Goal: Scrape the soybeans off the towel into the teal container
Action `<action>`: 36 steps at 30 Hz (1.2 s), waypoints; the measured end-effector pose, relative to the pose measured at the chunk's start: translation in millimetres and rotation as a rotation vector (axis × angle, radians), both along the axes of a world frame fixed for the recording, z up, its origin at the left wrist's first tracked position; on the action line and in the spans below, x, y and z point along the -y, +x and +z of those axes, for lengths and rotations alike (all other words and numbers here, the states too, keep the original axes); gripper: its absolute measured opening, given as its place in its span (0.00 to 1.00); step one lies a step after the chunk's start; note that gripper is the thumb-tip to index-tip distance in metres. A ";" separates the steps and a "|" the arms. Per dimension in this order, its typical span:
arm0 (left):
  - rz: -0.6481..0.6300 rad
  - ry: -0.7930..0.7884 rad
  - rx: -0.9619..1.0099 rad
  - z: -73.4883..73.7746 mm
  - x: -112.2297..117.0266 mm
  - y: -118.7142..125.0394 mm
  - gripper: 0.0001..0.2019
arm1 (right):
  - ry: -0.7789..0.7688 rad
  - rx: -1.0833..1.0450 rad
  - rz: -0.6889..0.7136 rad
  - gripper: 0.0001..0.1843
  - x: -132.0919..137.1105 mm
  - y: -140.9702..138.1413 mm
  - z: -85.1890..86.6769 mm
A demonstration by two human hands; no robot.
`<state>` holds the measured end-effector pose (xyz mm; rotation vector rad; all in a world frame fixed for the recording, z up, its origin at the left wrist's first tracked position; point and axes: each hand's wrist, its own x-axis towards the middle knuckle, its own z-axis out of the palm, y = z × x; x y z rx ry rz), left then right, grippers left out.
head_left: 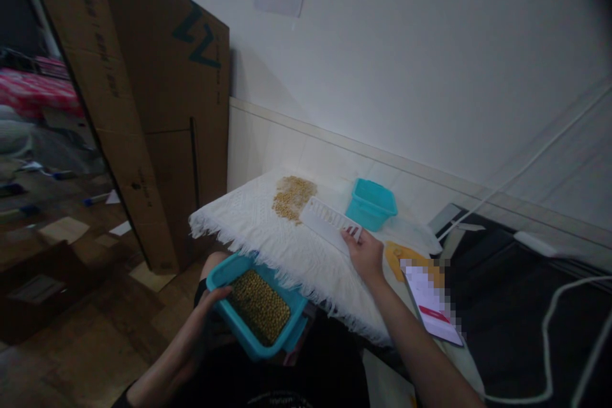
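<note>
My left hand (206, 307) grips the rim of a turquoise plastic container (264, 352), held at lap height below the table's edge, its thumb over the rim. Inside lie many small round yellowish beans (261, 306). My right hand (367, 256) pinches the right end of a white slotted plastic plate (321, 229) above the white fringed tablecloth (248, 217). The plate's far end is beside a spread-out pile of beans (289, 197); whether it touches them I cannot tell. Another turquoise container (371, 201) stands on the table behind my right hand.
A tall cardboard box (176, 108) stands left of the table. Right of my arm lies a phone (433, 306) on the table, near a yellow item (401, 258). White cables (547, 344) cross a black surface at the right. A white wall (406, 64) rises behind.
</note>
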<state>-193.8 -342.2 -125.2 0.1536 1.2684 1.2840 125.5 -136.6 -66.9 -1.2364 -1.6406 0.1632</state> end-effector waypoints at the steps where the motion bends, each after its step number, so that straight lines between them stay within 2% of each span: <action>1: -0.001 -0.001 0.001 -0.5 -0.3 -0.3 0.45 | -0.005 -0.001 0.005 0.25 -0.4 -0.6 -0.4; 8: -0.028 0.016 -0.017 -2.4 -0.4 -2.4 0.43 | -0.018 -0.003 0.033 0.24 -0.6 -3.2 0.3; 18: -0.027 0.012 -0.030 7.8 -1.0 -0.7 0.44 | 0.019 -0.009 0.015 0.26 1.1 -2.5 1.3; 26: -0.018 0.001 0.009 5.3 -0.7 -1.1 0.34 | -0.014 -0.034 0.052 0.23 -1.5 -4.4 -1.1; 36: -0.062 0.042 0.013 -7.2 -1.3 -8.3 0.50 | -0.013 -0.070 0.055 0.22 -5.0 -4.0 -3.5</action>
